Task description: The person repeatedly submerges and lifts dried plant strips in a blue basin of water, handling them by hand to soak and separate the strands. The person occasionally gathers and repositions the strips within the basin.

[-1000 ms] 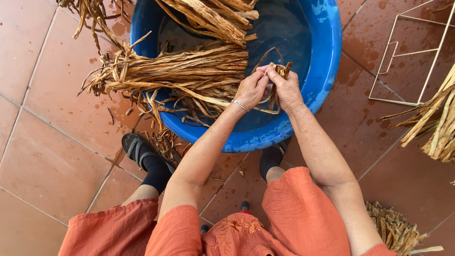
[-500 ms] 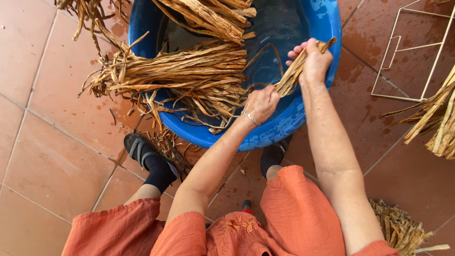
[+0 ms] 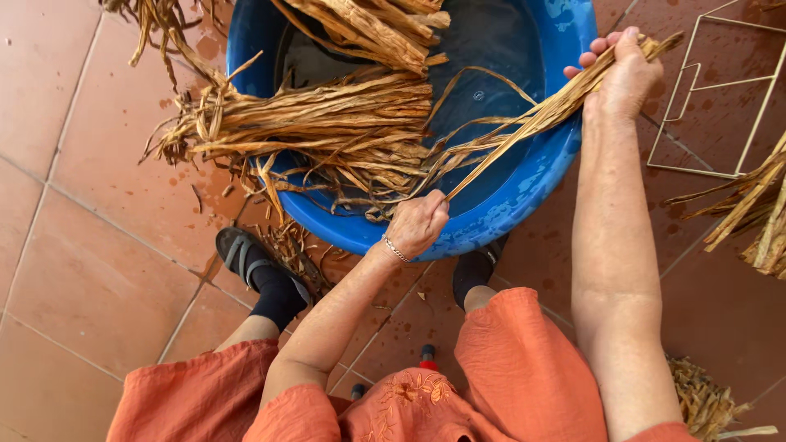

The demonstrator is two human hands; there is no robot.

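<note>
Over one blue tub (image 3: 532, 184) on the tiled floor (image 3: 90, 270), two hands work one strand bundle (image 3: 524, 123): the right hand (image 3: 624, 78) grips its raised end, the left hand (image 3: 417, 225) pinches its lower end, hands well apart.

Tub (image 3: 524, 188) on the floor (image 3: 98, 270), leaf bundles (image 3: 327, 123) across its left rim, wire frame (image 3: 720, 90) right of it, more leaves (image 3: 753, 213) at the floor's right edge.

The floor (image 3: 106, 245) is laid with large terracotta tiles, pale grout lines between them, damp and spotted dark near the top right; a thin white wire frame (image 3: 720, 90) lies there; daylight is even, soft, shadowless.
</note>
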